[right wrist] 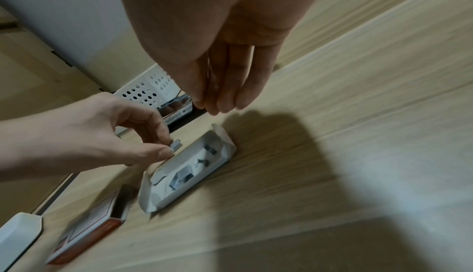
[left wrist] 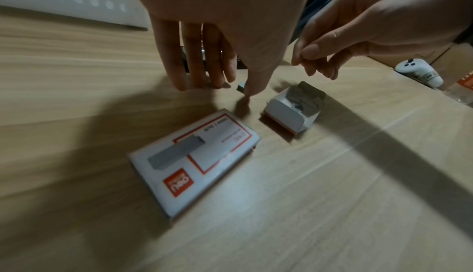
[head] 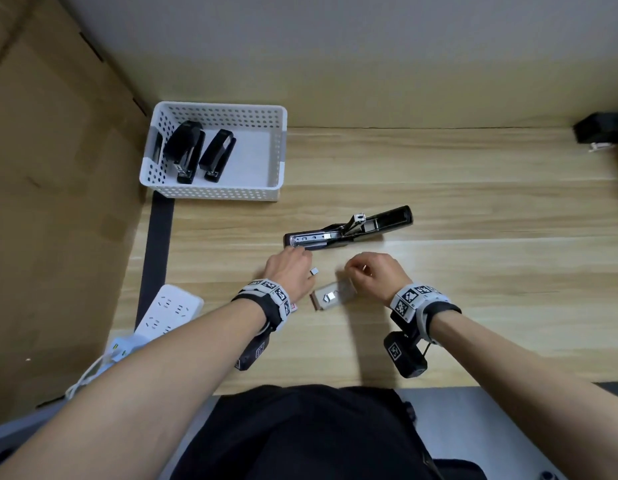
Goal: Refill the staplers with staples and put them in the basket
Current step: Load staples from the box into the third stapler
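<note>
Two bare forearms with marker-patterned wristbands are stretched out over a pale wooden desk. A small block of silver staples is pinched between thumb and forefinger of the left hand, whose other fingers are curled near the front end of one open black stapler. That stapler lies unfolded on the desk just beyond both hands, its metal staple channel exposed. The fingertips of the right hand are brought together, pointing down above an open white cardboard staple tray; whether anything is held between them cannot be told. Several loose staple pieces are seen inside the tray. One white-and-red staple box sleeve lies beside the tray, under the left wrist. Three black staplers are counted in the white perforated plastic basket at the far left of the desk. One white power strip rests at the desk's left edge.
</note>
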`<state>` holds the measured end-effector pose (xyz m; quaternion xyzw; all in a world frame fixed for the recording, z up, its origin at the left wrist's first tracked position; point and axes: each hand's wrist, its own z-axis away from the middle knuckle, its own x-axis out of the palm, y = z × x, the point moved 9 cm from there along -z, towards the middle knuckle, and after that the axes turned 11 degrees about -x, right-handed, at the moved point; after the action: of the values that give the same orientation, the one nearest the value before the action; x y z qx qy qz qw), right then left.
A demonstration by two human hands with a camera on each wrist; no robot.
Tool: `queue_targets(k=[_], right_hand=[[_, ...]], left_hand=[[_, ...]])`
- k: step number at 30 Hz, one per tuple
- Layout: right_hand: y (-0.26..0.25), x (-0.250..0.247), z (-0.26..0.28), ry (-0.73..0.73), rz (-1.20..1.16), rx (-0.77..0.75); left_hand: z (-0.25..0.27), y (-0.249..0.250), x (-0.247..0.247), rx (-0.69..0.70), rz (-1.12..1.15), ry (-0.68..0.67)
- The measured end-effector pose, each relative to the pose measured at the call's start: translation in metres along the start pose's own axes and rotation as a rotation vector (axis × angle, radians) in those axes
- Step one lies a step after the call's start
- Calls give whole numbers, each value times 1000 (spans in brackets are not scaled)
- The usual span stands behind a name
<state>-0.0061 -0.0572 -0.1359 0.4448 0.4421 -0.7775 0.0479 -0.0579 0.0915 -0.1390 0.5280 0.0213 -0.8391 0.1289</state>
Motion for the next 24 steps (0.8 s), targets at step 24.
queue_targets(k=[24], right_hand=[[-4, 2, -27, -67, -1, -2]], left_hand=[[-32, -23, -62, 115, -70, 155]])
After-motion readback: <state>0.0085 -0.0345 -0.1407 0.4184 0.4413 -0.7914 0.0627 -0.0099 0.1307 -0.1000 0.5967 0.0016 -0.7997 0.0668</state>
